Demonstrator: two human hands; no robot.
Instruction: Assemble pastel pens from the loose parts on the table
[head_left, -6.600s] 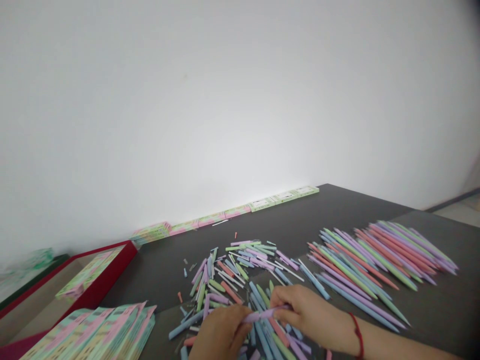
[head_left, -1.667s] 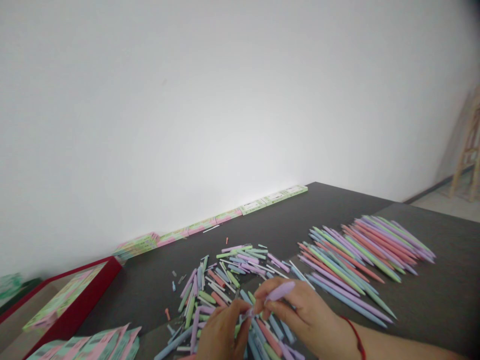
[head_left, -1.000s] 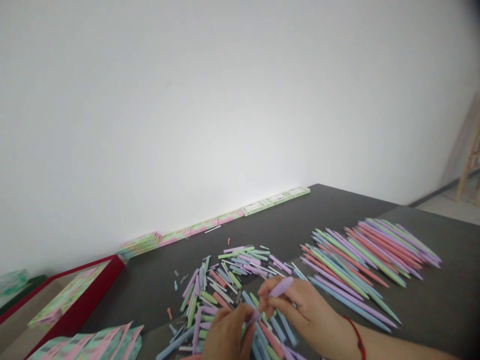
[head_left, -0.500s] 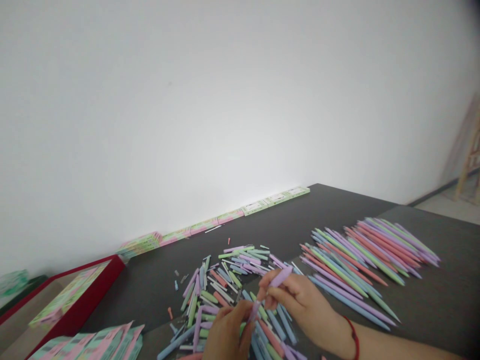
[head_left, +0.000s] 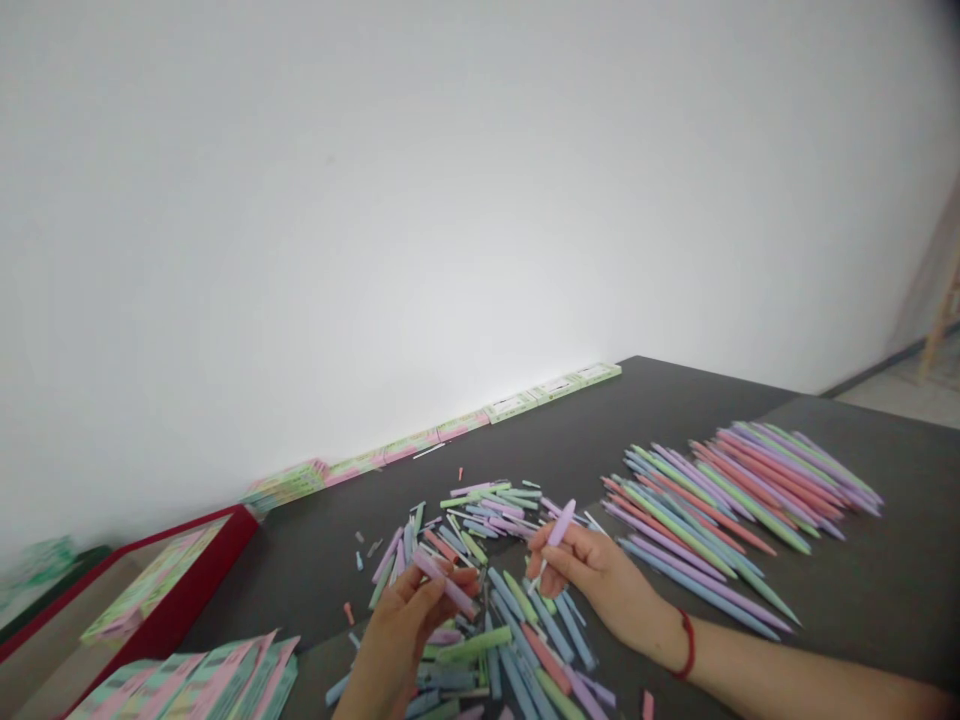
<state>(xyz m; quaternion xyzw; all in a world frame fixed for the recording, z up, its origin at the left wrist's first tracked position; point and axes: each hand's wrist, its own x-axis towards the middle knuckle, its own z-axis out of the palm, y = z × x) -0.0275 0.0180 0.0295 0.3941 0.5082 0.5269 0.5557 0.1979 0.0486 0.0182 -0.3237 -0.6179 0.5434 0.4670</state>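
Note:
My left hand (head_left: pixel 409 625) is closed around a light purple pen barrel (head_left: pixel 444 582), its fingers pinching it along the length. To the right, my right hand (head_left: pixel 592 580) grips another purple pen part (head_left: pixel 562 522), pointed end up, with a thin white refill (head_left: pixel 537 578) sticking out below. The two pieces are apart. Under and around both hands lies a loose heap of pen parts (head_left: pixel 517 620) in purple, green, blue and coral, with thin white refills among them. My left hand hides some of the heap.
Rows of whole pens (head_left: pixel 720 520) lie on the dark table (head_left: pixel 315 560) at right. Flat printed boxes (head_left: pixel 555 390) line the wall. At left stands a red-edged box (head_left: pixel 217 560) holding a printed pack, with several pink and green packets (head_left: pixel 195 685) in front.
My hands have moved apart. The purple pen they held together is now in two pieces, the barrel in my left hand and the pointed part with its refill in my right.

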